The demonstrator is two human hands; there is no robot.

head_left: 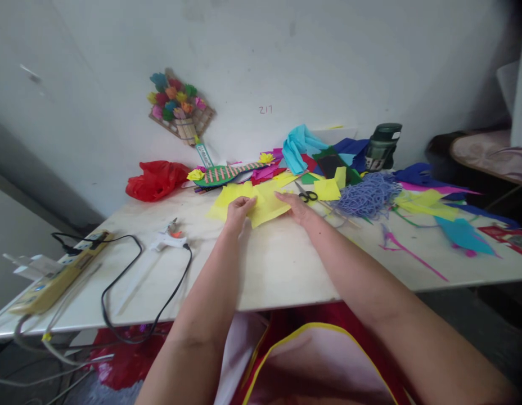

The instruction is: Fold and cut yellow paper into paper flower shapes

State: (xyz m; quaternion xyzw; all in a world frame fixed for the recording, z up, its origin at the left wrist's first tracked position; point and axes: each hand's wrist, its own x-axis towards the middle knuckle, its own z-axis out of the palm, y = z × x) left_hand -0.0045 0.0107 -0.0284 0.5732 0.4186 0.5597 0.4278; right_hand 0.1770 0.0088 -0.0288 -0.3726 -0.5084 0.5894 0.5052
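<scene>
Both my hands hold a piece of yellow crepe paper (267, 207) above the middle of the table. The fingers of my left hand (239, 212) pinch its left side, thumb on top. At its right edge my right hand (295, 207) grips the sheet, with some fingers hidden beneath. More yellow paper (223, 201) lies behind and to the left of my left hand. Black-handled scissors (308, 196) rest just beyond my right hand. A green and pink woven craft piece (227, 173) with yellow paper flowers lies at the back.
A white glue gun (170, 241) with a black cord lies left, near a yellow power strip (61, 275). Purple paper shreds (366, 196), coloured paper scraps and a dark green bottle (383, 147) are on the right. A red plastic bag (156, 181) sits back left.
</scene>
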